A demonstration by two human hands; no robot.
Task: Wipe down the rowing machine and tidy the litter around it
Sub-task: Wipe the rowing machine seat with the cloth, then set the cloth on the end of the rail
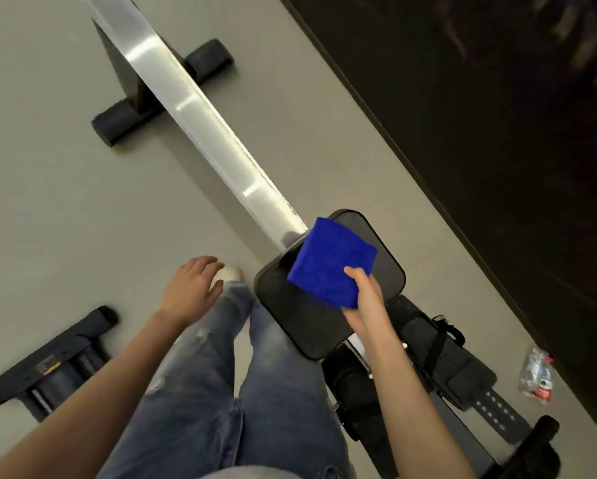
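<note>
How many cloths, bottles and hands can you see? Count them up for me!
1 blue cloth
1 crushed bottle
2 hands: left hand, right hand
Total: 4

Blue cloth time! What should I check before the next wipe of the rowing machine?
1. Grip: the right hand pinches the blue cloth: ok.
2. Cloth folded into a neat pad: ok.
3. Cloth over the seat: ok. Touching it: cannot tell.
4. Spare hand: the left hand holds nothing: ok.
5. Is the rail clean: cannot tell.
6. Litter gone: not ok, a crushed bottle lies on the floor.
</note>
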